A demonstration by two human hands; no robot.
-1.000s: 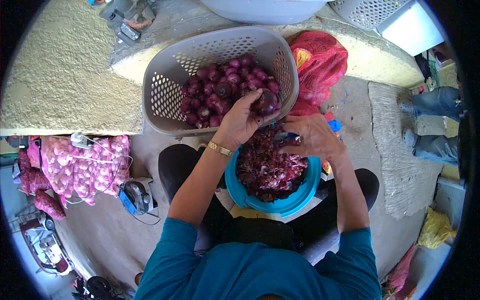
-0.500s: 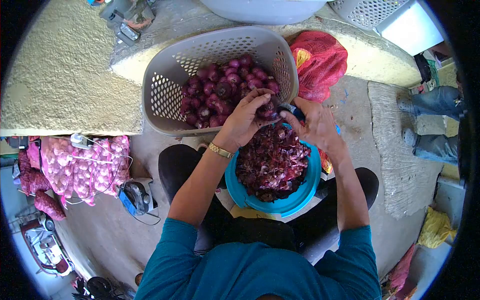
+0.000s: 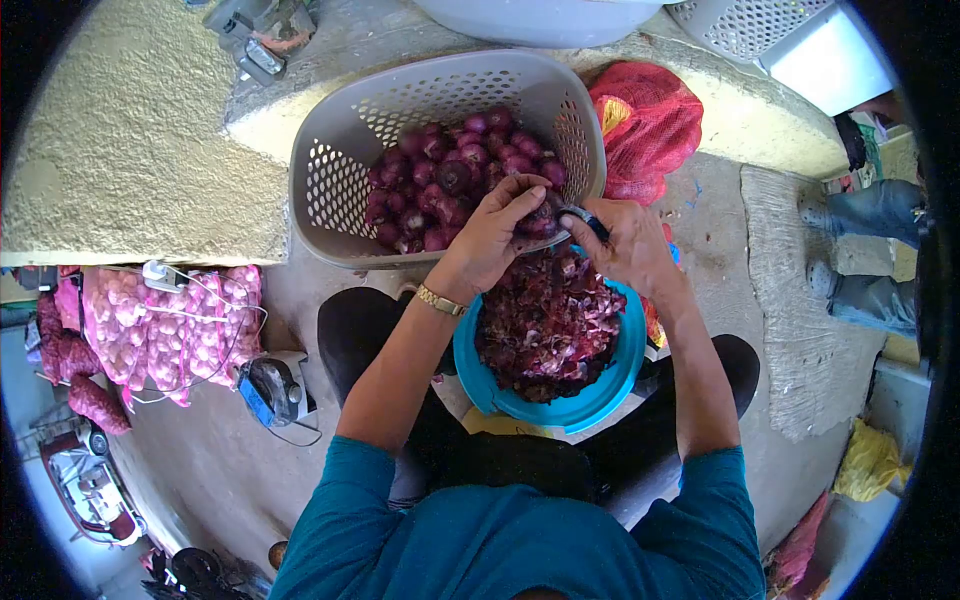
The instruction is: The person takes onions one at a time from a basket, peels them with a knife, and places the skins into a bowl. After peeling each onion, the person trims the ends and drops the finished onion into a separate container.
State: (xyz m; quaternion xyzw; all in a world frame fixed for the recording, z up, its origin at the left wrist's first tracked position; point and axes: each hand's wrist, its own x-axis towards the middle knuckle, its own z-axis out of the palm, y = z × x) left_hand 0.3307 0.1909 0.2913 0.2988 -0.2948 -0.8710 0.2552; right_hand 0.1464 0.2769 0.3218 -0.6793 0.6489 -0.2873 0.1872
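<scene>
My left hand (image 3: 497,232), with a gold watch (image 3: 441,300) on its wrist, is closed around a red onion (image 3: 541,215). Against the onion's right side is a small dark knife (image 3: 586,222), gripped in my right hand (image 3: 632,245); its blade is only partly visible. Just beyond my hands stands a grey-brown plastic basket (image 3: 330,110) of whole red onions (image 3: 425,175). Below them, between my knees, a turquoise tub (image 3: 628,375) holds a heap of onion skins (image 3: 545,330).
A red mesh sack (image 3: 650,125) lies right of the basket, against a low ledge (image 3: 740,90). Pink net bags of bulbs (image 3: 180,325) and a scale-like device (image 3: 275,390) are at left. A person's legs (image 3: 870,210) show at right, beside a woven mat (image 3: 790,300).
The knife in my right hand has turned slightly and shows more of itself beside the onion. Both hands stay over the near rim of the basket; the view has shifted a little.
</scene>
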